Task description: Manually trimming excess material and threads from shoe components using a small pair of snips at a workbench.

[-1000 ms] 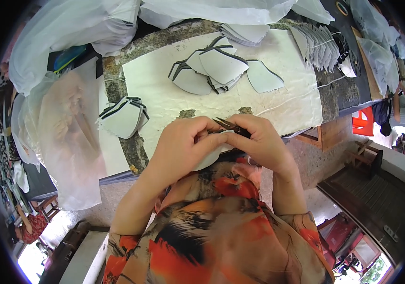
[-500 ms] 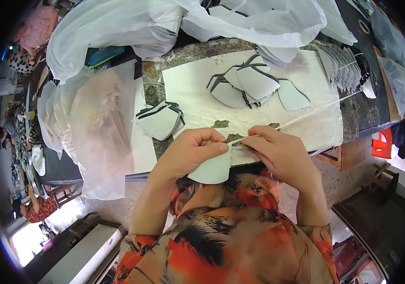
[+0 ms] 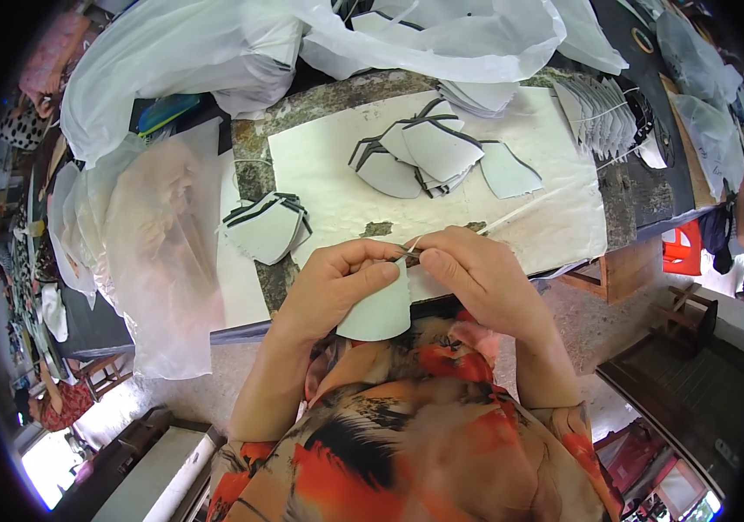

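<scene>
Close to my body, my left hand (image 3: 330, 287) pinches the upper corner of a pale fan-shaped cut piece (image 3: 376, 313), which hangs down below the fingers. My right hand (image 3: 483, 277) is closed at the same corner, thumb and forefinger pinching a thin white strip (image 3: 518, 210) against the piece's edge. The strip trails away to the upper right across a white sheet (image 3: 320, 165). Beyond my hands lies a heap of similar pieces with dark edging (image 3: 437, 152), with a single edged piece (image 3: 509, 171) to its right. Another small stack of edged pieces (image 3: 266, 230) sits left of my left hand.
Large white plastic bags (image 3: 163, 65) cover the table's far side. A plastic-wrapped pinkish bundle (image 3: 156, 235) lies at the left. Tied pieces (image 3: 594, 117) stand at the far right. A red stool (image 3: 678, 250) is beyond the table's right edge. Another person (image 3: 63, 402) is at the far left.
My right hand has come in toward my left, from farther along the strip to the piece's corner. The view has shifted slightly, so the table's contents appear farther left.
</scene>
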The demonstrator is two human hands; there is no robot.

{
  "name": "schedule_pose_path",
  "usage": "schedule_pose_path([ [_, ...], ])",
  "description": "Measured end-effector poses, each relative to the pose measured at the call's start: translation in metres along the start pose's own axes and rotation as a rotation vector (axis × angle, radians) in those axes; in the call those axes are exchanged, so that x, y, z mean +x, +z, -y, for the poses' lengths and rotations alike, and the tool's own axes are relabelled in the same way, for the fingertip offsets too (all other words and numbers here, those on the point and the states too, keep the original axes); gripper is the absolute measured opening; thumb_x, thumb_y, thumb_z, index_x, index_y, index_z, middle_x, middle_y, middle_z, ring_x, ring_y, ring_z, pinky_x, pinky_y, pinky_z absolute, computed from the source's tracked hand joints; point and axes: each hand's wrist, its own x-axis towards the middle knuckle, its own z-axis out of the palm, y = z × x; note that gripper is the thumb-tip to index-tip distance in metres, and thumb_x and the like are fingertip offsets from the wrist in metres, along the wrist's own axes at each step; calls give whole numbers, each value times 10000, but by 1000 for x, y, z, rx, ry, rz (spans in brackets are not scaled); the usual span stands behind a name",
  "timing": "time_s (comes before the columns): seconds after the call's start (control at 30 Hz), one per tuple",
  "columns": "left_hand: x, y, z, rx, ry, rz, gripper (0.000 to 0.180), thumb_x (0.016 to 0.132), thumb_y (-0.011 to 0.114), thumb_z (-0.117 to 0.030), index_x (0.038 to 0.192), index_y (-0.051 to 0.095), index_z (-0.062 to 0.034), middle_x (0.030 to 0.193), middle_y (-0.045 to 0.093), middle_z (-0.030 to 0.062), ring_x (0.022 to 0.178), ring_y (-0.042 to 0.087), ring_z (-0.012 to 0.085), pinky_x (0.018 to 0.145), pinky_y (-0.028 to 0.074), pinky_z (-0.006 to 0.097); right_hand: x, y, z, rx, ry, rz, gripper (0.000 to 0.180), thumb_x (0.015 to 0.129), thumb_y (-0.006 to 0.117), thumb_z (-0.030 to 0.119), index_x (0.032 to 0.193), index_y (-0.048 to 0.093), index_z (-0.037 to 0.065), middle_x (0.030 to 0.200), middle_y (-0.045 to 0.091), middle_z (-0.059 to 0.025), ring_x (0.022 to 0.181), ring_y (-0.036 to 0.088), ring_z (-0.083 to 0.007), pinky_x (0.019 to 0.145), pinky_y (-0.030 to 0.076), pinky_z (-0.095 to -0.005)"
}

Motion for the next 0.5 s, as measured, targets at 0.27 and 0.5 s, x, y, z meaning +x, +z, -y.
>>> schedule_pose_path([
  [0.27, 4, 4, 10, 27, 59, -30, 269, 979, 703, -118, 1219, 702, 4, 973, 717, 9, 846, 622, 52, 742, 506, 215, -8, 17, -15, 244, 137, -76, 382, 1075, 519, 347, 1161, 656, 2, 1092, 672, -209, 1018, 641, -376, 895, 500, -411],
  [0.5, 9, 14, 6, 16, 79, 11, 266, 984, 696, -103, 1218, 693, 23, 994, 734, 24, 858, 643, 63, 754, 528, 230, -12, 11, -22, 483, 119, -17, 353, 1093, 516, 326, 1117, 638, -4, 952, 612, -67, 878, 555, -169, 807, 464, -297],
])
